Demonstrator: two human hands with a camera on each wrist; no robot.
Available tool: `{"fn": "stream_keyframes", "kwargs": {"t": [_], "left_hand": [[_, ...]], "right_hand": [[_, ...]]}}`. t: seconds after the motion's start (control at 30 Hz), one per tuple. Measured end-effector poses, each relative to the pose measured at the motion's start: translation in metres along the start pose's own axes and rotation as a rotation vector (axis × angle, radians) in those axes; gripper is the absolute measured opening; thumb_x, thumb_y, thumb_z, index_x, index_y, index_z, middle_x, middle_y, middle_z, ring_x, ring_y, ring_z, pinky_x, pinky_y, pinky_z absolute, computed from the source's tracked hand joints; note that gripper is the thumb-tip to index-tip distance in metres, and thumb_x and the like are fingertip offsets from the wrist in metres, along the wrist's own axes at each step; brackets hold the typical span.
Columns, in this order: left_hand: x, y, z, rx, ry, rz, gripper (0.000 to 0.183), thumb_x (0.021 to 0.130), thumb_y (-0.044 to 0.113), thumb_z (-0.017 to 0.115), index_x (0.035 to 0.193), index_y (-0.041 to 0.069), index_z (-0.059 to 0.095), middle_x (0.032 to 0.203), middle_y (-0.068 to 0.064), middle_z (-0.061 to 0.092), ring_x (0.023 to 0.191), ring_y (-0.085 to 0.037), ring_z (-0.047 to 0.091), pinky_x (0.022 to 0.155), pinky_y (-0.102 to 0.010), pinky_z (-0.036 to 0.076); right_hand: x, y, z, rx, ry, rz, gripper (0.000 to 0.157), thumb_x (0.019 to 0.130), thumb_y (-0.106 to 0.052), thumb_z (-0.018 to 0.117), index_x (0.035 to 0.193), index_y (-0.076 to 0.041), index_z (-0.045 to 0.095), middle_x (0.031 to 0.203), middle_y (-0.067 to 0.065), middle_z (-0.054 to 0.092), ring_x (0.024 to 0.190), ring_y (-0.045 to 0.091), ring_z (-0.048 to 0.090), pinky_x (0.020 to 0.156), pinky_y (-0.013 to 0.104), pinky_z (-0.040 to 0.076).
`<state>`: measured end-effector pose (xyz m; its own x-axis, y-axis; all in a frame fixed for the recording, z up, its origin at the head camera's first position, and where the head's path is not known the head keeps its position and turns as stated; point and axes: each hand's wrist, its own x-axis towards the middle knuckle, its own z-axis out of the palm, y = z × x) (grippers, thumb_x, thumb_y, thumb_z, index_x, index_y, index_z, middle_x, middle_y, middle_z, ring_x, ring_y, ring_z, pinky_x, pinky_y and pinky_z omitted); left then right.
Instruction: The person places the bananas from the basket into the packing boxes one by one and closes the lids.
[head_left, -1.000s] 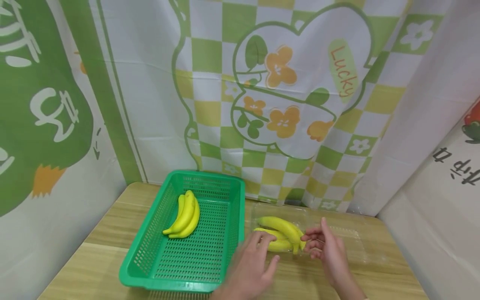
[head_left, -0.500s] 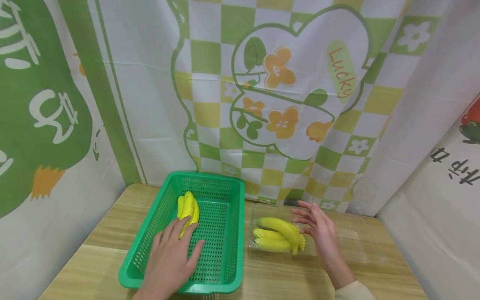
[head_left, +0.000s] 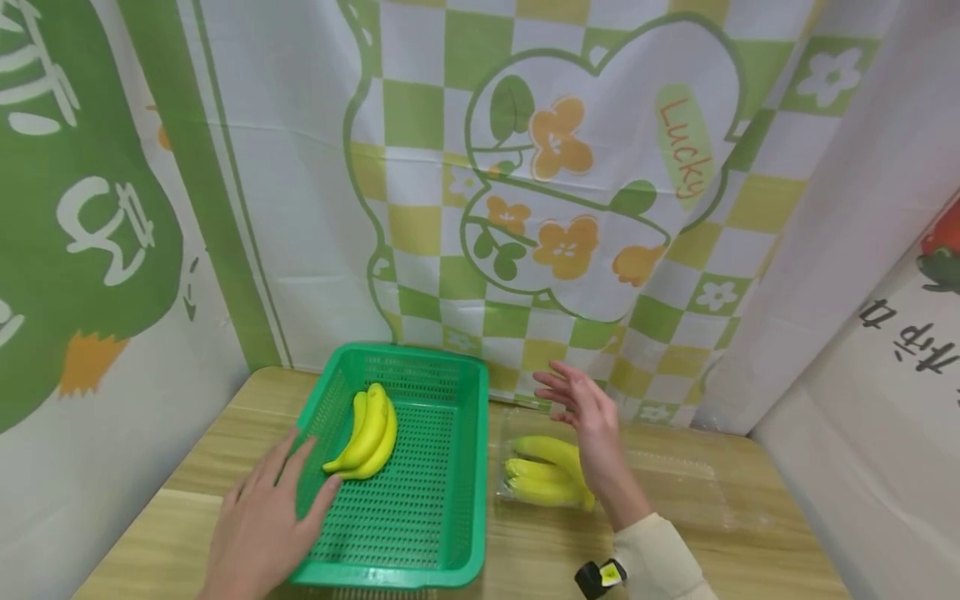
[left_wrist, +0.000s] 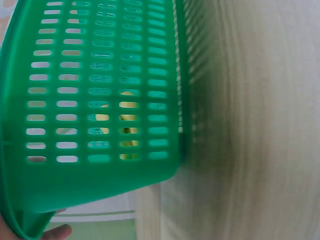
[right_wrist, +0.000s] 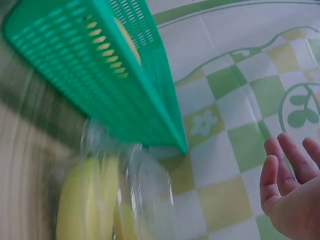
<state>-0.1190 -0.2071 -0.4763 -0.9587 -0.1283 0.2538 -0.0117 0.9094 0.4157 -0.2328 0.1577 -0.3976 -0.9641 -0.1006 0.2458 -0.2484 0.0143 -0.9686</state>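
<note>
A bunch of bananas (head_left: pixel 377 437) lies toward the left inside the green plastic basket (head_left: pixel 484 467). My left hand (head_left: pixel 262 517) is at the basket's left rim, fingers spread and the thumb reaching over the basket; fingertips (left_wrist: pixel 59 232) show beside the rim in the left wrist view. To the right of the basket, a second bunch of bananas (head_left: pixel 542 490) lies in a clear plastic clamshell box, partly covered by my right forearm. Above this box my right hand (head_left: pixel 588 412) is raised, fingers loosely bent and holding nothing, also seen in the right wrist view.
The box's clear lid (head_left: pixel 675 479) lies folded out on the wooden table (head_left: pixel 547 546). Behind the table hangs a checkered curtain (head_left: pixel 540 350), with printed cloth on both sides. A small black device (head_left: pixel 597 577) with a yellow label sits by the right sleeve.
My left hand moved left from the clear box, across the bananas in the basket, to the left rim. My right hand rose off the boxed bananas and shifted left.
</note>
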Motion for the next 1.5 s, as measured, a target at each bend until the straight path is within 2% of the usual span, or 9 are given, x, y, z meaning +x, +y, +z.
{"fn": "stream_keyframes", "kwargs": {"t": [0.17, 0.43, 0.6, 0.73, 0.87, 1.27, 1.5], "left_hand": [[0.000, -0.006, 0.000, -0.027, -0.015, -0.047, 0.082, 0.106, 0.066, 0.049, 0.162, 0.006, 0.042, 0.171, -0.023, 0.034, 0.141, -0.059, 0.047, 0.097, -0.080, 0.044], [-0.001, -0.008, 0.001, -0.007, -0.055, -0.071, 0.087, 0.107, 0.065, 0.047, 0.163, 0.001, 0.036, 0.172, -0.026, 0.029, 0.142, -0.062, 0.044, 0.097, -0.081, 0.046], [-0.001, 0.000, 0.010, -0.020, -0.096, -0.054, 0.089, 0.107, 0.066, 0.046, 0.164, -0.001, 0.034, 0.173, -0.026, 0.027, 0.144, -0.060, 0.044, 0.095, -0.078, 0.050], [-0.001, 0.003, 0.013, -0.010, -0.111, -0.058, 0.089, 0.107, 0.066, 0.046, 0.165, 0.001, 0.032, 0.175, -0.023, 0.024, 0.144, -0.059, 0.045, 0.094, -0.077, 0.051], [-0.002, 0.000, 0.012, -0.002, -0.112, -0.068, 0.090, 0.106, 0.068, 0.045, 0.166, 0.002, 0.031, 0.176, -0.022, 0.023, 0.144, -0.059, 0.044, 0.095, -0.078, 0.050], [-0.002, -0.008, 0.006, 0.003, -0.099, -0.075, 0.091, 0.106, 0.069, 0.042, 0.166, 0.002, 0.030, 0.176, -0.022, 0.023, 0.145, -0.060, 0.042, 0.096, -0.076, 0.050], [-0.001, -0.005, 0.003, -0.005, -0.106, -0.087, 0.091, 0.107, 0.069, 0.041, 0.167, 0.002, 0.029, 0.176, -0.021, 0.023, 0.145, -0.059, 0.042, 0.097, -0.075, 0.050]], "right_hand": [[0.016, 0.000, 0.030, 0.038, -0.021, -0.011, 0.050, 0.115, -0.041, 0.040, 0.147, -0.009, 0.061, 0.135, 0.008, 0.076, 0.117, 0.026, 0.073, 0.088, 0.032, 0.056], [0.034, 0.005, 0.071, 0.099, -0.061, -0.014, 0.052, 0.114, -0.043, 0.042, 0.148, -0.008, 0.060, 0.142, 0.019, 0.070, 0.119, 0.028, 0.072, 0.089, 0.034, 0.057], [0.037, 0.012, 0.084, 0.131, -0.012, 0.017, 0.049, 0.114, -0.040, 0.043, 0.145, -0.008, 0.062, 0.137, 0.018, 0.073, 0.114, 0.028, 0.075, 0.079, 0.026, 0.058], [0.039, 0.018, 0.098, 0.163, 0.002, 0.050, 0.047, 0.113, -0.038, 0.046, 0.145, -0.008, 0.063, 0.136, 0.019, 0.073, 0.114, 0.031, 0.075, 0.078, 0.026, 0.059], [0.041, 0.025, 0.115, 0.191, 0.008, 0.088, 0.046, 0.112, -0.040, 0.051, 0.143, -0.009, 0.064, 0.135, 0.017, 0.074, 0.115, 0.033, 0.075, 0.078, 0.027, 0.059], [0.046, 0.035, 0.162, 0.204, -0.017, 0.129, 0.041, 0.108, -0.047, 0.060, 0.137, -0.020, 0.070, 0.132, 0.006, 0.077, 0.119, 0.030, 0.073, 0.082, 0.029, 0.059], [0.048, 0.041, 0.182, 0.214, -0.038, 0.122, 0.042, 0.107, -0.048, 0.061, 0.137, -0.021, 0.070, 0.137, 0.014, 0.074, 0.116, 0.027, 0.074, 0.081, 0.029, 0.057]]}}
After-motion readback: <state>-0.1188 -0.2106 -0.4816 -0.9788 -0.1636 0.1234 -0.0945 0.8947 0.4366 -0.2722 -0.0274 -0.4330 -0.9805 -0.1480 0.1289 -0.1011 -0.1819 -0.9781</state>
